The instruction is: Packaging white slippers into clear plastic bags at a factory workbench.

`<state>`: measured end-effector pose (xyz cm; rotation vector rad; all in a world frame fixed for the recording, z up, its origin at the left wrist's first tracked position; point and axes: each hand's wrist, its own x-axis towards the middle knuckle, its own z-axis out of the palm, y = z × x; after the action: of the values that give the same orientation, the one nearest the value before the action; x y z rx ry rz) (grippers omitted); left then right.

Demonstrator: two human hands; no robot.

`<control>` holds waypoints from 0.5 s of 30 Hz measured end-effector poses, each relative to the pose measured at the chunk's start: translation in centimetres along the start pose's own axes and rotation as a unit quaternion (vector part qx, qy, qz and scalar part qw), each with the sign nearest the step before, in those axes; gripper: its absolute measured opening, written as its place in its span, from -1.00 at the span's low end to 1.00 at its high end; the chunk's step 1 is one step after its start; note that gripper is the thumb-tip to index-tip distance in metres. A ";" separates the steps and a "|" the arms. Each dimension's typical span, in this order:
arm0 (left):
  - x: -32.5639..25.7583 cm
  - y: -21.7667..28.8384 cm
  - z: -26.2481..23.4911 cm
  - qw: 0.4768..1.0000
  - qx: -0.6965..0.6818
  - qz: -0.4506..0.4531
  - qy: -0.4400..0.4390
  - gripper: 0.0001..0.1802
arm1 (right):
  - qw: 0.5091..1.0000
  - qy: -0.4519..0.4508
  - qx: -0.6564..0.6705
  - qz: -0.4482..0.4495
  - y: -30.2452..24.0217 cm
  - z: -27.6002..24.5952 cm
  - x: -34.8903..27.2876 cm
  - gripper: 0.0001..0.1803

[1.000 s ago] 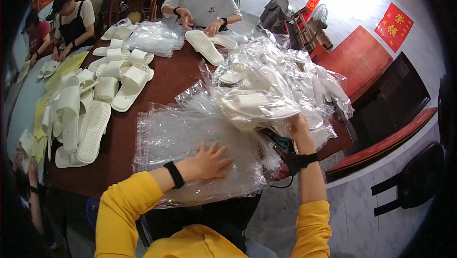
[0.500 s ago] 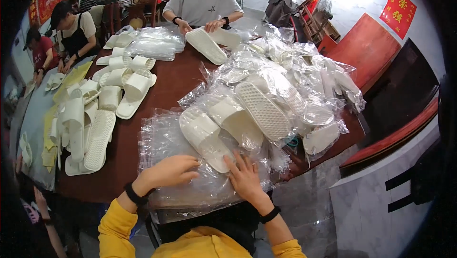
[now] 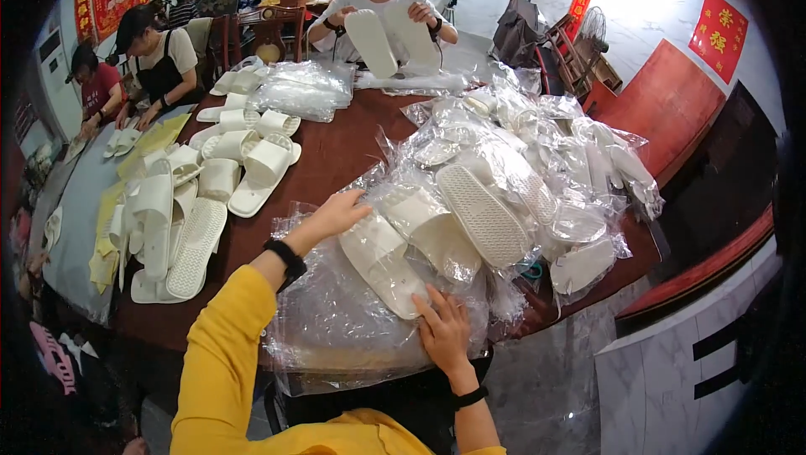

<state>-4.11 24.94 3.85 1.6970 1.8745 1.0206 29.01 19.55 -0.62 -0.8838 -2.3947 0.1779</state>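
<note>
A white slide slipper (image 3: 384, 262) lies sole down in front of me, on a stack of clear plastic bags (image 3: 327, 321). My left hand (image 3: 337, 213) reaches over to the slipper's far end, fingers stretched out beside its strap. Against the near heel end rests my right hand (image 3: 445, 331), its fingers spread and holding nothing. Just right of this slipper sits another white slipper (image 3: 432, 228) under clear film. Beyond it, a bagged slipper (image 3: 483, 211) leans with its textured sole showing.
A big heap of bagged slippers (image 3: 537, 153) covers the table's right side. Loose slippers (image 3: 197, 203) are piled on the left of the brown table (image 3: 327, 140). Across from me a person (image 3: 386, 14) holds up two slippers. More clear bags (image 3: 311, 90) lie at the far side.
My left hand has moved forward from the bags to the slipper's far end. My right hand stays by the heel. The person opposite has raised the two slippers off the table.
</note>
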 end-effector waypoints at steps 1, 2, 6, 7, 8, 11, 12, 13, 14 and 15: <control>0.9 0.4 0.4 1.000 0.000 -0.026 -0.001 -0.44 | 1.000 0.006 0.009 0.000 0.1 0.1 -0.1 -0.44; 1.7 1.0 0.5 0.999 0.000 -0.051 -0.002 -0.43 | 1.000 0.008 0.007 0.000 0.1 0.1 -0.1 -0.44; 3.2 1.7 -0.2 0.986 -0.109 -0.080 -0.096 -0.45 | 1.000 0.019 -0.002 -0.004 -0.1 -0.3 0.1 -0.43; 3.2 1.5 -0.6 0.983 -0.114 -0.081 -0.122 -0.46 | 1.000 0.017 -0.004 -0.006 -0.2 -0.3 0.1 -0.42; 2.9 2.0 -0.7 0.978 -0.120 -0.083 -0.150 -0.48 | 1.000 0.017 -0.003 -0.006 -0.1 -0.4 0.0 -0.42; 0.4 4.0 -1.9 0.976 -0.178 -0.062 -0.113 -0.52 | 0.999 0.004 0.022 0.024 0.1 -0.4 -0.1 -0.38; -0.3 4.7 -2.6 0.975 -0.178 -0.063 -0.115 -0.52 | 0.999 0.027 0.023 0.016 0.1 -0.3 -0.1 -0.36; -1.0 5.1 -3.6 0.979 -0.179 -0.045 -0.080 -0.56 | 0.998 0.050 0.024 0.007 0.2 -0.2 0.0 -0.34; -1.9 5.9 -4.9 0.982 -0.180 -0.028 -0.043 -0.59 | 0.998 0.050 0.027 0.007 0.2 -0.1 0.0 -0.34; -2.7 7.3 -5.9 0.983 -0.176 -0.042 -0.014 -0.64 | 0.998 0.058 0.036 0.004 0.3 0.1 -0.1 -0.30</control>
<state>-3.03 20.81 12.68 1.4091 1.6177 1.2041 29.19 19.74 -0.83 -0.8485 -2.2637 0.2083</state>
